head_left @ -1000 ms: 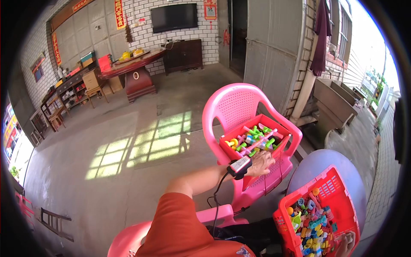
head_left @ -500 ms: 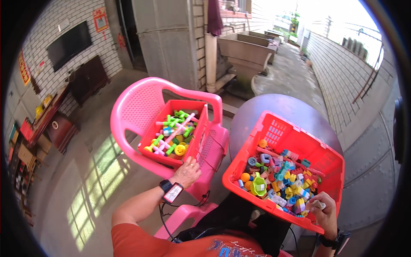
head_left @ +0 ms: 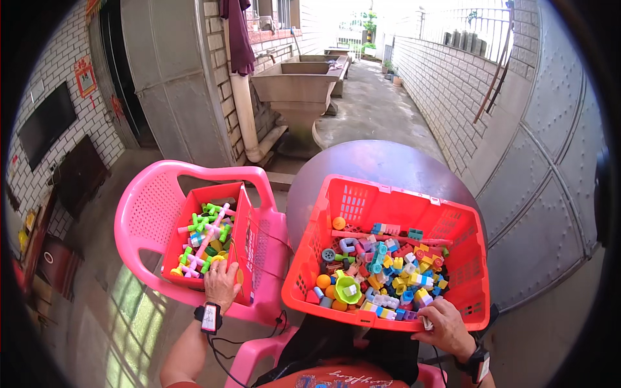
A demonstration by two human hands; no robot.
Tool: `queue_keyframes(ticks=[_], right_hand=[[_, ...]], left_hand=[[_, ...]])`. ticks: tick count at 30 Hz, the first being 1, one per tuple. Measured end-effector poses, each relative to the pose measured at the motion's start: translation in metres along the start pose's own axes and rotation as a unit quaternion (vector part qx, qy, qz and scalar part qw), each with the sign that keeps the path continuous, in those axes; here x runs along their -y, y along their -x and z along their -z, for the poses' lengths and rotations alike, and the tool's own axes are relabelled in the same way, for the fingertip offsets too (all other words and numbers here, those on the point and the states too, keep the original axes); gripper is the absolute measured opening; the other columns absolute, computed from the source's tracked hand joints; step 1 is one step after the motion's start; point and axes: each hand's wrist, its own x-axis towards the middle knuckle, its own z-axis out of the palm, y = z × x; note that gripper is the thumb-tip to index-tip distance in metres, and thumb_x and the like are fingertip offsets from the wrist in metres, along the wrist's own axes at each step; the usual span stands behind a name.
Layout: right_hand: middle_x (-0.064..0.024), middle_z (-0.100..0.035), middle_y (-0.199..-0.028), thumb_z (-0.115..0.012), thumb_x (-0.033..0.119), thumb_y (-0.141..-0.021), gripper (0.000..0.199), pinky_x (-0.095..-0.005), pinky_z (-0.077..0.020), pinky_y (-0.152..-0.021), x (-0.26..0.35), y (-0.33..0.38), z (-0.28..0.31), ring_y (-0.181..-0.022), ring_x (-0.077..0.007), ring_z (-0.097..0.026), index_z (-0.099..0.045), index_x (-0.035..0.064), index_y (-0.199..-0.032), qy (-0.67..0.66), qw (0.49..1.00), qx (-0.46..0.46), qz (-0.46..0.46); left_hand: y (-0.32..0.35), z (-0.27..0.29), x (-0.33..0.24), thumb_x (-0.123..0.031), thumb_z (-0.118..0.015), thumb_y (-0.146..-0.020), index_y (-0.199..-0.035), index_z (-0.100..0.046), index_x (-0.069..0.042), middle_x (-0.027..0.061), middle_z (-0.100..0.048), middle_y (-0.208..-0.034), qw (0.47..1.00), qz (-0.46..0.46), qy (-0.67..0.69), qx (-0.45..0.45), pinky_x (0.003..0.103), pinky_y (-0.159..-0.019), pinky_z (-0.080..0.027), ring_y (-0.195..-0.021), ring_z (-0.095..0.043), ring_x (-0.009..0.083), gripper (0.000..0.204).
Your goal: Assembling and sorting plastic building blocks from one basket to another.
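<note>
The large red plastic basket of mixed colourful toy pieces (head_left: 388, 258) has been brought onto the lap, its near rim gripped by the right hand (head_left: 445, 326), fingers curled. The left hand (head_left: 222, 282), fingers apparently spread, stays on the smaller red basket (head_left: 194, 213) on the pink plastic chair (head_left: 145, 213).

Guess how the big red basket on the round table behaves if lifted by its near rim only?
The big red basket probably flexes: thin perforated plastic walls. Its near edge seems to overhang the round table, so it may tip toward the right hand. Loose toy pieces would likely slide.
</note>
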Motion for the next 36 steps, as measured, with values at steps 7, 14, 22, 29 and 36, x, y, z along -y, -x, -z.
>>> queue_keyframes(ticks=[7, 14, 22, 29, 36], right_hand=[[-0.0077, -0.054, -0.084, -0.082, 0.017, -0.060, 0.040, -0.0385, -0.0445, -0.069, -0.003, -0.008, -0.013, -0.078, -0.0281, -0.055, -0.058, 0.0086, -0.090, 0.038, 0.999, -0.025, 0.028], [-0.0083, -0.052, -0.081, -0.078, 0.009, -0.057, 0.036, -0.0383, -0.0445, -0.068, -0.011, -0.008, -0.037, -0.078, -0.0282, -0.053, -0.056, 0.0070, -0.085, 0.102, 0.989, -0.096, 0.037], [-0.0086, -0.051, -0.081, -0.080, 0.012, -0.058, 0.036, -0.0386, -0.0444, -0.068, -0.017, 0.000, -0.049, -0.078, -0.0287, -0.053, -0.056, 0.0072, -0.084, 0.093, 0.991, -0.095, 0.016], [-0.0085, -0.051, -0.080, -0.080, 0.012, -0.057, 0.038, -0.0392, -0.0449, -0.068, -0.020, 0.004, -0.050, -0.078, -0.0294, -0.053, -0.056, 0.0075, -0.085, 0.074, 0.992, -0.098, 0.010], [-0.0078, -0.052, -0.081, -0.078, 0.011, -0.060, 0.034, -0.0386, -0.0455, -0.069, -0.017, 0.004, -0.050, -0.077, -0.0285, -0.053, -0.055, 0.0082, -0.085, 0.134, 0.986, -0.097, 0.025]], left_hand=[[0.001, -0.001, 0.017, -0.022, -0.082, -0.062, -0.112, -0.056, -0.016, 0.0083, -0.051, -0.109, 1.000, 0.022, -0.008, -0.011, 0.042, -0.082, -0.047, -0.101, -0.053, 0.0296, 0.056], [0.017, -0.014, 0.018, -0.024, -0.081, -0.065, -0.114, -0.056, -0.019, 0.0073, -0.051, -0.112, 0.999, 0.030, -0.018, -0.023, 0.042, -0.083, -0.047, -0.101, -0.055, 0.0282, 0.056], [-0.009, -0.036, 0.046, -0.023, -0.082, -0.066, -0.116, -0.055, -0.021, 0.0095, -0.052, -0.106, 0.996, 0.058, -0.061, -0.022, 0.041, -0.083, -0.048, -0.100, -0.056, 0.0293, 0.057], [-0.010, -0.035, 0.049, -0.030, -0.083, -0.062, -0.115, -0.057, -0.015, 0.0140, -0.045, -0.123, 0.994, -0.007, -0.021, -0.110, 0.049, -0.100, -0.033, -0.123, -0.039, 0.0323, 0.061], [0.057, -0.037, 0.038, -0.034, -0.082, -0.062, -0.112, -0.059, -0.015, 0.0101, -0.047, -0.120, 0.992, -0.126, -0.021, -0.003, 0.050, -0.104, -0.030, -0.123, -0.039, 0.0294, 0.058]])
